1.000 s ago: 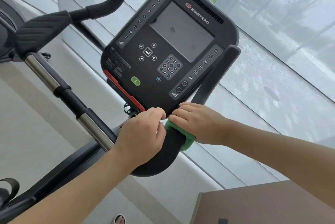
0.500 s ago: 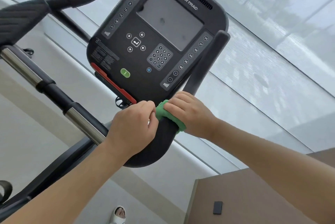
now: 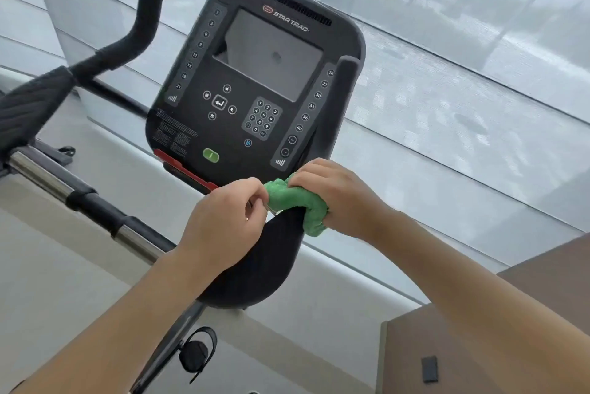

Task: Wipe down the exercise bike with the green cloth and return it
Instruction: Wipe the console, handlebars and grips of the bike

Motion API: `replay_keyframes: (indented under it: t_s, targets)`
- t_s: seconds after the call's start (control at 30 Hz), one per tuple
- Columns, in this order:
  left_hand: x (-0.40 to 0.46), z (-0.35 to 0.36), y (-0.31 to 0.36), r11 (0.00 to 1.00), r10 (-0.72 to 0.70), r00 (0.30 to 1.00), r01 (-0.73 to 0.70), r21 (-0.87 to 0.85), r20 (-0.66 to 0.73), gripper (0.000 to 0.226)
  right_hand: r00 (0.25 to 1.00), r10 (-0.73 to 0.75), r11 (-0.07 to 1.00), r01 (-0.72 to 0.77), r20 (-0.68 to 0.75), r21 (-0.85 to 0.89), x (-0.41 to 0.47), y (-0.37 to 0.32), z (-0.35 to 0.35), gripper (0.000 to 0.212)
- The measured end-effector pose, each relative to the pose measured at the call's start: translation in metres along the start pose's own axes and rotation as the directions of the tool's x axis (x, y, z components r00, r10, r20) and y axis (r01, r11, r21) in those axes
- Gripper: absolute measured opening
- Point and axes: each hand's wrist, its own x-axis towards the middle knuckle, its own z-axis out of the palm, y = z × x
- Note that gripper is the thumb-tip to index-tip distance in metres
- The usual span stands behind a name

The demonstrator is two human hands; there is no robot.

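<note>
Green, bunched cloth [image 3: 295, 202] sits wrapped over the black padded handlebar [image 3: 271, 262] just below the dark Star Trac console [image 3: 255, 84] — the right hand [image 3: 335, 195] grips it there, fingers curled. The left hand [image 3: 223, 221] pinches the cloth's near edge.

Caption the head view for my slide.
Right hand grips the green cloth on the bike's black handlebar below the console; left hand pinches its edge.
</note>
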Motion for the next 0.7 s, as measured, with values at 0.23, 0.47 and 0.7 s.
replay_keyframes:
  t_s: [0.23,0.47,0.7]
  targets:
    - [0.059,-0.024,0.040,0.988,0.116,0.993,-0.113,0.110,-0.023,0.015,0.823,0.237,0.971,-0.220,-0.516,0.096,-0.017,0.015,-0.054,0.023]
    - [0.123,-0.025,0.082,0.931,0.299,0.954,-0.290,0.223,-0.009,0.017,0.398,0.587,0.797,-0.436,-0.706,0.417,-0.011,0.070,-0.086,0.040]
    - [0.165,-0.019,0.113,0.865,0.426,0.904,-0.419,0.275,0.037,0.041,0.590,0.727,0.657,-0.447,-0.352,0.607,0.056,0.068,-0.073,0.072]
